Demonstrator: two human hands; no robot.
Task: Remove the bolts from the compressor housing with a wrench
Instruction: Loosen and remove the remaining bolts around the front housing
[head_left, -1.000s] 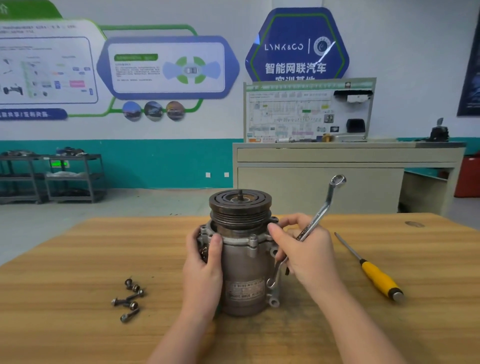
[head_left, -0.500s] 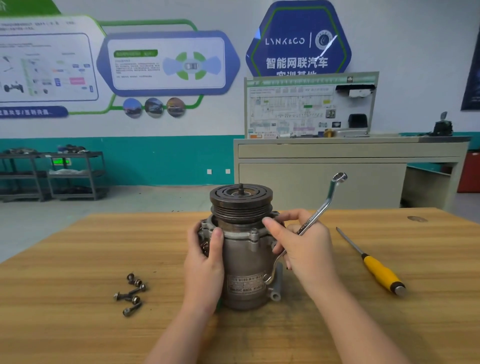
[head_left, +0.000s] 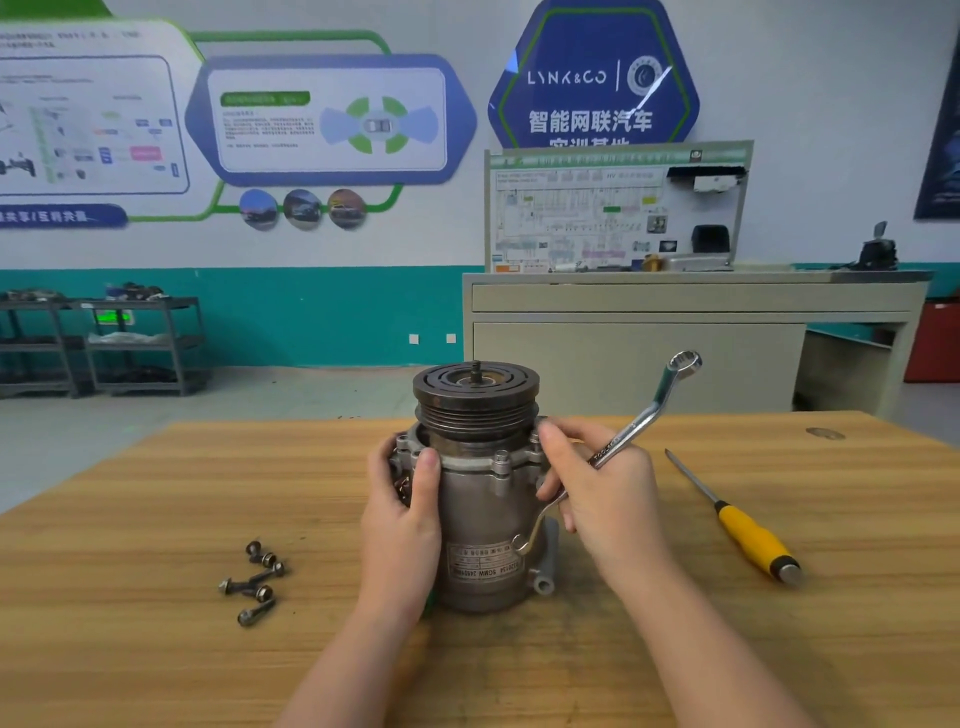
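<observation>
Loose bolts (head_left: 257, 582) lie left on the table (head_left: 104, 597). The left hand (head_left: 400, 525) grips the compressor (head_left: 480, 499) standing at mid-table, its label partly reading "SQMW". The right hand (head_left: 605, 493) clasps the wrench (head_left: 641, 418). A screwdriver (head_left: 737, 525) lies right. The far wall (head_left: 831, 78) reads "LYNK&CO".

Teal-banded poster wall (head_left: 311, 312), beige cabinet (head_left: 639, 358)

Grey metal cylindrical compressor housing (head_left: 480, 519) stands upright at the middle of the wooden table (head_left: 130, 649). Loose dark steel bolts (head_left: 254, 584) lie to its left; yellow-handled screwdriver (head_left: 737, 525) lies to its right, nearer the right edge.
</observation>
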